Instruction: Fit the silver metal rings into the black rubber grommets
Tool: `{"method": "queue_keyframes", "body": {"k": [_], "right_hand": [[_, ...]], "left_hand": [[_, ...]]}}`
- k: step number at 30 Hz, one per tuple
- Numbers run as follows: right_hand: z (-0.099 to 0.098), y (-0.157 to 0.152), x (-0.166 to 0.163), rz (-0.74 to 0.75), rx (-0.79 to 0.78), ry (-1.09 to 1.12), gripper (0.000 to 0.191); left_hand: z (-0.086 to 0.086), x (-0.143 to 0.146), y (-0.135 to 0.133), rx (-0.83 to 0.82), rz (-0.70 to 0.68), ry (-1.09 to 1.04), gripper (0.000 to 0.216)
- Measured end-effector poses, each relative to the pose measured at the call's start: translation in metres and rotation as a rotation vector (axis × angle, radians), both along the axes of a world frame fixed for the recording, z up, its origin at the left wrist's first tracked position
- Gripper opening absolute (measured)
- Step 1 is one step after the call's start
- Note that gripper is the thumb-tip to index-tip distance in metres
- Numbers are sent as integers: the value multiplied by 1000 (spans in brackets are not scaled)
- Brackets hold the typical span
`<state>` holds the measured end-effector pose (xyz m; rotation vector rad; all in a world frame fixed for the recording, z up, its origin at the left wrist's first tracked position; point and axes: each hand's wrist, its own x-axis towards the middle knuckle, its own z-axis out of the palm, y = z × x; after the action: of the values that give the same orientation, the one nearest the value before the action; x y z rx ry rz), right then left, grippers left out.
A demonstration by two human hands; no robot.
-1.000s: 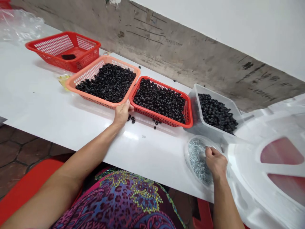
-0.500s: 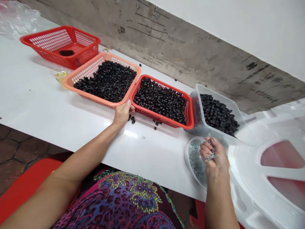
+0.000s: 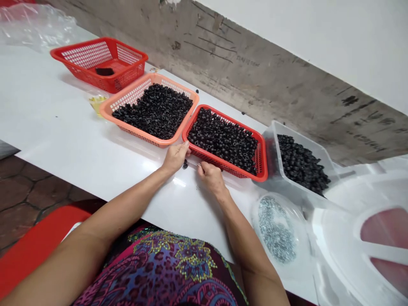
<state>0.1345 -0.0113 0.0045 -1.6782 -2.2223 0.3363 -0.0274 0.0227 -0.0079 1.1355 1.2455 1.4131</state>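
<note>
My left hand [image 3: 176,157] is closed with thumb and fingers together, at the front left corner of a red basket [image 3: 229,160] full of small black ring-shaped parts [image 3: 223,138]. What it pinches, if anything, is hidden. My right hand [image 3: 211,177] is curled shut in front of the same basket, with a small glint at its fingertips. Most of what its fist encloses is covered. Between the hands, a loose black part [image 3: 185,164] lies on the white table [image 3: 153,187]. A clear round tub [image 3: 301,231] of small silver metal pieces [image 3: 276,229] stands at the right.
An orange basket [image 3: 140,132] of smaller black rings sits left of the red one. Beyond it are another red basket [image 3: 95,78] with a dark piece inside, and a plastic bag [image 3: 35,25]. At right stand a clear bin [image 3: 276,148] of black parts and a white plastic chair [image 3: 341,238].
My right hand has moved left from over the tub to the front of the red basket, its fist having held silver pieces. My left hand remains near the basket's corner. The view has shifted slightly.
</note>
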Motion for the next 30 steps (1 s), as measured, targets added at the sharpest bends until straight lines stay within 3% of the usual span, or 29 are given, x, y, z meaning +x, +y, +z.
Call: {"method": "queue_keyframes", "body": {"k": [4,9,15,20,30], "right_hand": [[-5,3,-10,-39,13,-306,28],[-12,-1,-12,-52,70,-297,30],[-26,1,-8,-21,192,-107,24],[-34,2,-5,21,270,93,22],[-27,-2,-3,117,336,586,38]], "left_hand": [[-6,-2,2,-16,-71,121,56],[-9,-3,2,-24,-101,205,61],[-7,-2,1,-30,-87,165,61],[0,-2,-4,-41,-189,238,52],[9,-2,-7,-54,-328,436,55]]}}
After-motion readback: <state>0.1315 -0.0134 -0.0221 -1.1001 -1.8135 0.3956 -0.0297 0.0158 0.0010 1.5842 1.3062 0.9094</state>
